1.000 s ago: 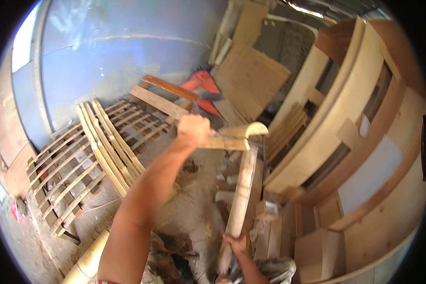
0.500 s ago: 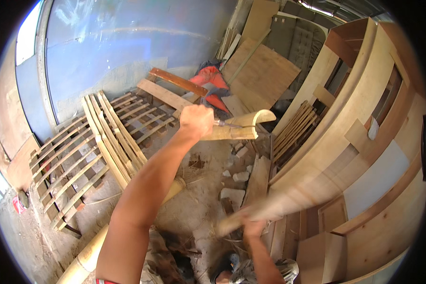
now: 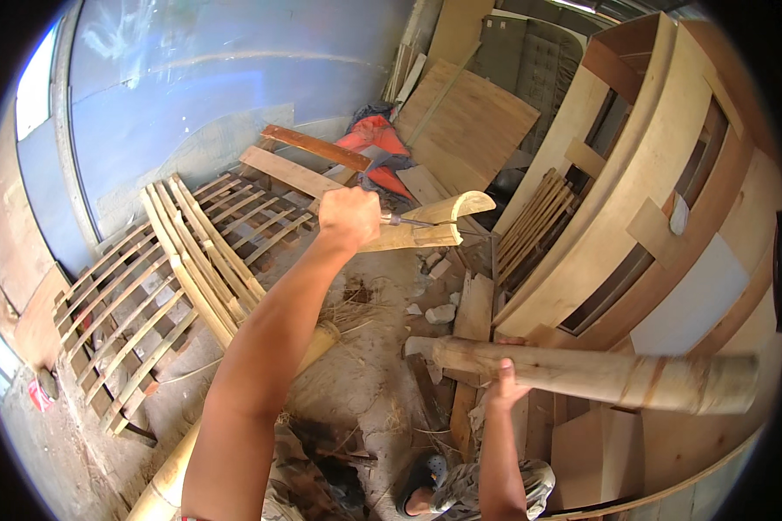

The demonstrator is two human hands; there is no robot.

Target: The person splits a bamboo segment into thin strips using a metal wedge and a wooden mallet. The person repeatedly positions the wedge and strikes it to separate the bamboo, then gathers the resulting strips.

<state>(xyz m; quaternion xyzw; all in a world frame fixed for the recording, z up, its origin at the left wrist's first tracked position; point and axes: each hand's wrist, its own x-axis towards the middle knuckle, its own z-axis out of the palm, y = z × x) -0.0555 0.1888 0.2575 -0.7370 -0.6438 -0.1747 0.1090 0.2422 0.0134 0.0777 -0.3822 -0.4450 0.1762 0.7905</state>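
Since before, bamboo pole (image 3: 599,375) swung level; right hand (image 3: 502,388) grips mid-shaft, stiff, heavy; left hand (image 3: 349,217) fisted on tool handle (image 3: 400,220).

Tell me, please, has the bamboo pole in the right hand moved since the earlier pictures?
Yes. The bamboo pole stood nearly upright before; now it lies almost level, its far end swung right, across the curved wooden frame.

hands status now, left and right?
Left hand: closed on a tool handle, raised.
Right hand: gripping the bamboo pole.
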